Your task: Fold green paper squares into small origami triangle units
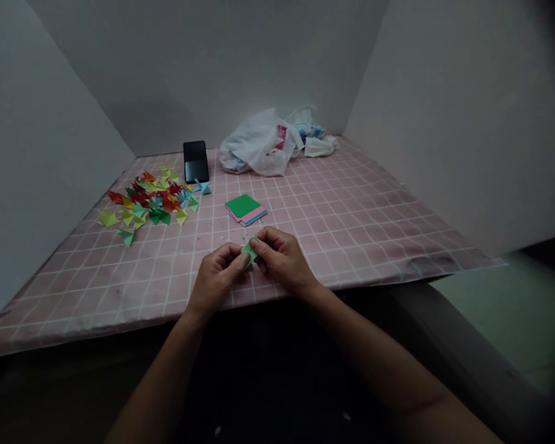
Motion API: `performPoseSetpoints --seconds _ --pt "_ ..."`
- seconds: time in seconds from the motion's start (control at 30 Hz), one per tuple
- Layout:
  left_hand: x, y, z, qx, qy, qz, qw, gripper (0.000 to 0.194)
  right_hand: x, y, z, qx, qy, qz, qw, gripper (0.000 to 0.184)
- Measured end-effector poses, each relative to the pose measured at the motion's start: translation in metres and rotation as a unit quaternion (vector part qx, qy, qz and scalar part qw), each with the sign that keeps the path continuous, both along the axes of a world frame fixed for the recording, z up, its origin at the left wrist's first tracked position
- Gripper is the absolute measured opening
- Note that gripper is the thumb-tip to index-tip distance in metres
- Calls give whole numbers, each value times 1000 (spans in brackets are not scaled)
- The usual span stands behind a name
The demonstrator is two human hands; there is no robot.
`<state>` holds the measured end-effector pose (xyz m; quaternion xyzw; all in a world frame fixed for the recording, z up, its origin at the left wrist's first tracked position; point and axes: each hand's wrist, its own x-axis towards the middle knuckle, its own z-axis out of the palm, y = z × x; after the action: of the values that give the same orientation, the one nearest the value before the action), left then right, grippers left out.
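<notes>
**Two bare forearms [157, 376] [388, 370] over the near edge, folded green paper pinched between both hands**

Near edge of the pink grid-patterned table mat [346, 240] just past the wrists, with darkness below. Open mat to the right, up to a white side wall [457, 123]; less room to the left. Left hand [217, 277] and right hand [282, 259] both closed and close together, fingertips gripping the folded green paper [249, 250] from either side. Just ahead, a square stack of origami paper [246, 209], green on top, pink and blue beneath. Further left, a scattered heap of small folded paper pieces [148, 200] in red, yellow, green and blue. Along the back, a black smartphone [195, 161], a crumpled white plastic bag [259, 143] with red print, and a bundle of white cloth or tissue [320, 146], too unclear to tell which, against a white back wall [203, 68].
</notes>
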<state>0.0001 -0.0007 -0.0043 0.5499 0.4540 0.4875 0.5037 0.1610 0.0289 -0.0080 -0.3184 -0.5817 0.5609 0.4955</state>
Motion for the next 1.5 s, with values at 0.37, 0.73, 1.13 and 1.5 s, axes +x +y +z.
performPoseSetpoints --seconds 0.37,0.73,1.13,1.5 --pt "3 0 4 -24 1 -7 1000 22 -1 2 0 -9 4 -22 1000 42" --pt "0 0 -3 -29 -34 33 998 17 -1 4 -3 -60 56 -4 997 30" --pt "-3 5 -12 -4 -62 69 996 18 -1 0 2 25 -64 19 997 17" --pt "-2 7 -7 -33 -123 59 990 18 0 2 0 80 -110 11 991 16"
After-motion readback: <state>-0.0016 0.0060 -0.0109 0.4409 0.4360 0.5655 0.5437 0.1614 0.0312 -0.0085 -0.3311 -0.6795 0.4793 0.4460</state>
